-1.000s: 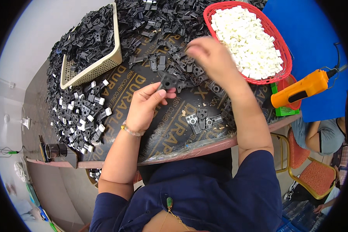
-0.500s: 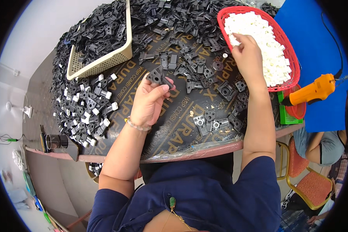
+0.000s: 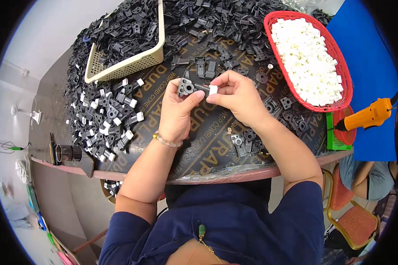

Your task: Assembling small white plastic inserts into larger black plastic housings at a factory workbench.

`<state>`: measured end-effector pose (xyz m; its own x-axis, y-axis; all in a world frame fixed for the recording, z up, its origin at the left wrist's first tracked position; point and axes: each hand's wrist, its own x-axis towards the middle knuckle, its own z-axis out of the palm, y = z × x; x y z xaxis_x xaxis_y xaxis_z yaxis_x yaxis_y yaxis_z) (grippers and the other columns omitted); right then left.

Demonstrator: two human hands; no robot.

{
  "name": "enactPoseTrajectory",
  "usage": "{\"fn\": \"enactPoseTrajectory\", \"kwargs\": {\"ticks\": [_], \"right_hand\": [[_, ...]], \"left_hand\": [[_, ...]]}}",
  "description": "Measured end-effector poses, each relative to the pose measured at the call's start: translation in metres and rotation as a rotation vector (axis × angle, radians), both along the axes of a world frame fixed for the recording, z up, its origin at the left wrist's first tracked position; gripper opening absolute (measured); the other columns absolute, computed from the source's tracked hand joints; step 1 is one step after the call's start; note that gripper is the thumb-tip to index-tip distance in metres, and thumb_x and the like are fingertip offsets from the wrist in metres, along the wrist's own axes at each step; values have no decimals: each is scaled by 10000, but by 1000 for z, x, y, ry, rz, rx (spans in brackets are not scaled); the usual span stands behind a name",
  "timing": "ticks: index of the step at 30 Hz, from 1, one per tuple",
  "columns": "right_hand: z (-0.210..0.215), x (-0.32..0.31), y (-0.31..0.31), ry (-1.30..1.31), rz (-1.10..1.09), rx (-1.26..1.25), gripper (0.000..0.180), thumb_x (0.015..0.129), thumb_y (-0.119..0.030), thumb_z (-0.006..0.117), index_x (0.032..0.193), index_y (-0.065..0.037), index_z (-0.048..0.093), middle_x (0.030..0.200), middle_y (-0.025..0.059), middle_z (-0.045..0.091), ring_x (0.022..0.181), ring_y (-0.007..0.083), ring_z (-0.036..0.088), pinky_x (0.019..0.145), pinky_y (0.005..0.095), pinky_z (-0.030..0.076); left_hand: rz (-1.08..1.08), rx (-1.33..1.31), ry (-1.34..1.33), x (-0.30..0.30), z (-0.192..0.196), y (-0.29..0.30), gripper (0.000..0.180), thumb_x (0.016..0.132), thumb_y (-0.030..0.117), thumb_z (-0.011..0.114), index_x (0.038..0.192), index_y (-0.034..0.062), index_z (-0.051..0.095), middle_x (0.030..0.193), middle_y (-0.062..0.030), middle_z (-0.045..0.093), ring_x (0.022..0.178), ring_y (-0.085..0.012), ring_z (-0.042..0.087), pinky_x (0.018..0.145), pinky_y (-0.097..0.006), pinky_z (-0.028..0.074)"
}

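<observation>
Near edge: a few loose brackets (image 3: 239,143), black and grey, on the printed tabletop (image 3: 190,152), between your forearms.

Your left hand (image 3: 176,110): bead bracelet (image 3: 169,142) at the wrist; thumb and fingers closed on one black plastic bracket (image 3: 187,88), lifted off the board.

Your right hand (image 3: 241,98): thumb and forefinger pinched on one white cap (image 3: 213,89), the other fingers curled behind.

Risks, as judged: a cap presented askew to the stem could jam or spring out of your pinch; a slack left grip could let the bracket turn under the push.

Placement: bracket between your left thumb and fingers, holed plate by the forefinger, stem pointing to your right; cap at the stem's end, between your right fingertips. Whether it is seated or merely meeting the stem cannot be told at this size.

Left of your hands: a pile of white-capped brackets (image 3: 106,121).

Right: an orange power screwdriver (image 3: 369,114), nose toward a green tray (image 3: 334,142).

Beyond: a beige plastic basket (image 3: 128,70) bearing black brackets, left; a red woven basket (image 3: 325,107) of white caps, right.

Farthest: a broad heap of black brackets (image 3: 212,22).
</observation>
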<state>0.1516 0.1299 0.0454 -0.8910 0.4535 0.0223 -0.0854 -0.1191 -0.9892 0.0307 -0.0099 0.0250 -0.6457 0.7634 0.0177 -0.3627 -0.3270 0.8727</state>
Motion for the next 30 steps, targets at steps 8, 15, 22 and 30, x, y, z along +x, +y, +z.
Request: {"fn": "enactPoseTrajectory", "kwargs": {"ticks": [8,15,22,30], "right_hand": [[7,1,-7,-102,-63,182,283,759,-19,829,974,-8,645,1007,73,684,872,104,662,767,241,516],[15,9,16,44,338,220,1103,565,-125,936,1503,-9,366,1536,146,413,1391,238,417,1154,391,313],[48,-10,-16,51,268,269,816,575,-88,933,1254,-79,481,1236,78,588,1182,197,555,1042,360,436],[62,-120,-109,59,438,734,848,578,-340,921,1233,-7,497,1177,189,655,1071,336,660,955,418,504]], "left_hand": [[-25,24,-61,5,3,2,382,876,18,735,1179,45,503,1067,-69,666,969,-154,660,853,-297,555],[-605,125,-353,4,5,-3,422,934,221,702,1275,52,522,1146,-87,653,1027,-200,668,884,-361,571],[-488,121,-581,-12,-18,9,674,990,621,420,1246,9,539,1154,-125,657,988,-252,682,866,-369,570],[-319,-7,-658,-31,-41,-1,350,1011,332,574,1211,47,608,1080,-114,698,992,-253,681,896,-400,566]]}}
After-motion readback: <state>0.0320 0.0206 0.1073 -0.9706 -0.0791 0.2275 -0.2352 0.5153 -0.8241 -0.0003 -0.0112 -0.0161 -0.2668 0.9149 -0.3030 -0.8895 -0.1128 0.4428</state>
